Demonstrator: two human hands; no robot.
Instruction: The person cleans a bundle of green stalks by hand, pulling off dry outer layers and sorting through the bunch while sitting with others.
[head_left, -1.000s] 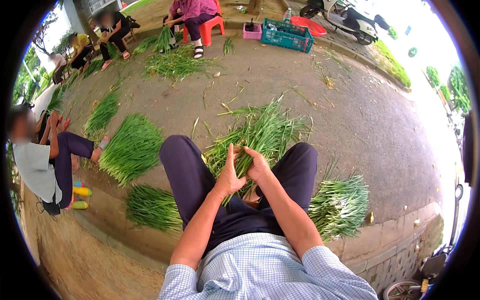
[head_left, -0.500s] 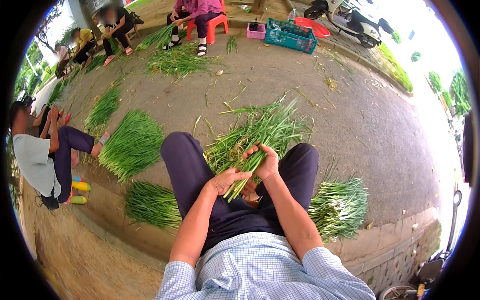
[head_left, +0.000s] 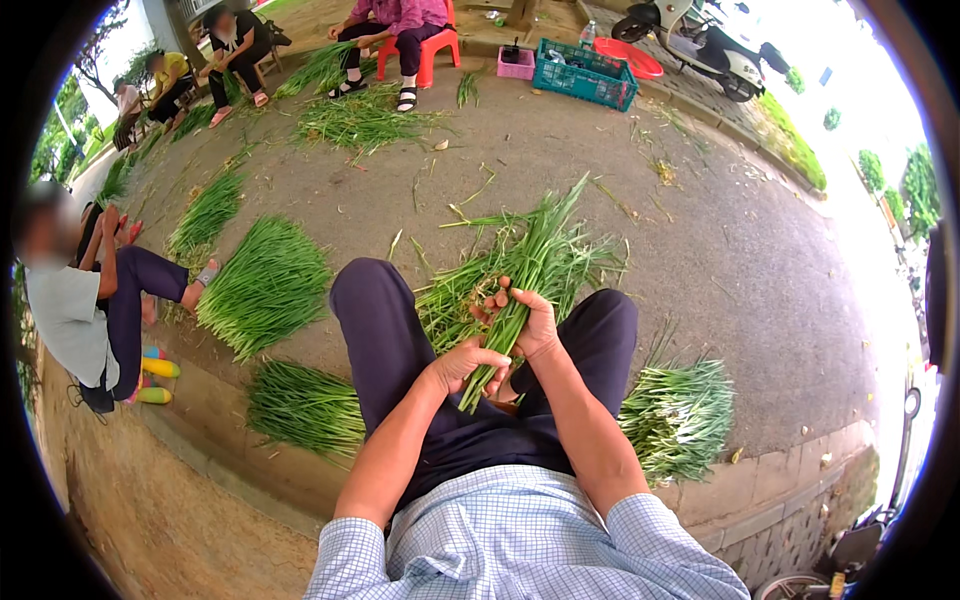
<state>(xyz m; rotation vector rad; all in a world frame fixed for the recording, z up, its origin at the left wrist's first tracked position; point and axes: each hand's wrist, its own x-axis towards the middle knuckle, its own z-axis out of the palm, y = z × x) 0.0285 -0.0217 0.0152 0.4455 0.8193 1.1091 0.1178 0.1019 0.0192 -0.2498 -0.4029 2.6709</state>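
Observation:
A bunch of long green garlic chives (head_left: 540, 252) is held between my knees, tips pointing away from me and cut ends toward my lap. My right hand (head_left: 535, 322) is closed round the middle of the bunch. Lower down, near the stem ends, my left hand (head_left: 468, 362) grips the same bunch, its thumb lying across the stalks. Beneath and beyond my hands, a loose heap of chives and yellowed leaves (head_left: 450, 300) spreads over the ground.
Neat chive piles lie to my left (head_left: 265, 285), at my left hip (head_left: 305, 405) and at my right (head_left: 680, 415). A person (head_left: 75, 310) sits close on the left; others sit farther off. A teal crate (head_left: 585, 78), red basin (head_left: 630, 57) and scooter (head_left: 700, 45) stand at the back.
The chive tips, blurred before, now show sharply and stand together in a tighter, more upright bunch. Both hands have kept their hold, with the left shifted slightly right.

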